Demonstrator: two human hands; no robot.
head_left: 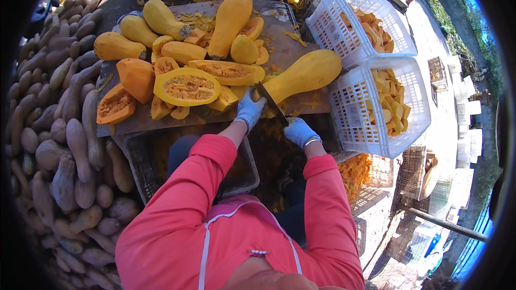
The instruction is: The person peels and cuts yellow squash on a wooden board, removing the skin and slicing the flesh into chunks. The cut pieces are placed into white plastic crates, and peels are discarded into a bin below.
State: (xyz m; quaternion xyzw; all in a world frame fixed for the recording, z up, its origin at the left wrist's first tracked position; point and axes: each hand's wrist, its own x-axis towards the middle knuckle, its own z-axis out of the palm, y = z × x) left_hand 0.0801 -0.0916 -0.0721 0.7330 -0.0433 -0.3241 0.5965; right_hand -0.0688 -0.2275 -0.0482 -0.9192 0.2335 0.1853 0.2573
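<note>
A long dark knife (275, 106) lies slantwise across the near end of a peeled yellow squash (306, 75). My right hand (301, 132), in a pale blue glove, is closed round the knife's near end. My left hand (250, 109), gloved alike, is closed at its far end, close to the squash. To the left of my left hand, a halved squash (187, 87) shows its seedy orange flesh. Behind it lies another cut half (228, 73). Cut orange pieces (135, 79) and whole peeled squashes (232, 24) crowd the board (317, 102).
Two white plastic crates (349, 123) with cut chunks (395, 99) stand at the board's right. A dark bin (142, 169) sits below its front edge. Unpeeled squashes (78, 147) are heaped along the left. Orange scraps (355, 180) fill a container at my right.
</note>
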